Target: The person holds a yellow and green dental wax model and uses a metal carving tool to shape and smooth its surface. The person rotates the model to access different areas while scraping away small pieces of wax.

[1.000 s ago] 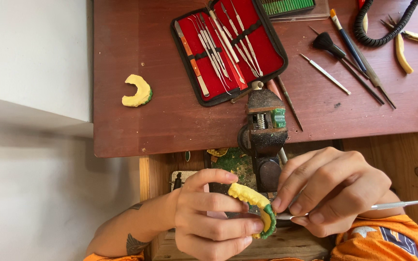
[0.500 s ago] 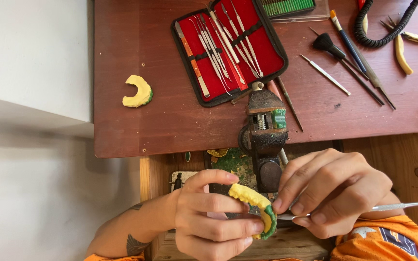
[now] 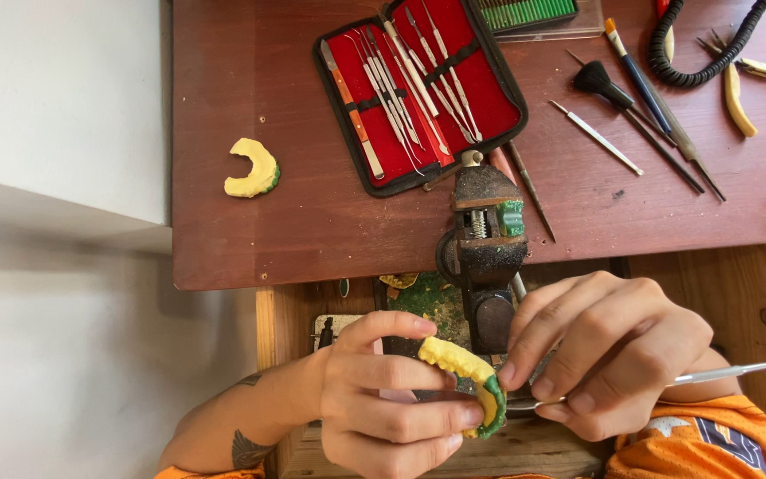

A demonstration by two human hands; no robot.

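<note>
Your left hand (image 3: 383,399) gripping yellow-green curved model (image 3: 470,383) below desk (image 3: 312,222) edge. Your right hand (image 3: 613,364) pinching thin metal tool (image 3: 738,371), tip meeting model. Dark vise (image 3: 482,248) sitting just above hands, crowding work. Red instrument case (image 3: 418,89) lying open behind vise. Second yellow model (image 3: 253,168) resting well apart, left.
</note>
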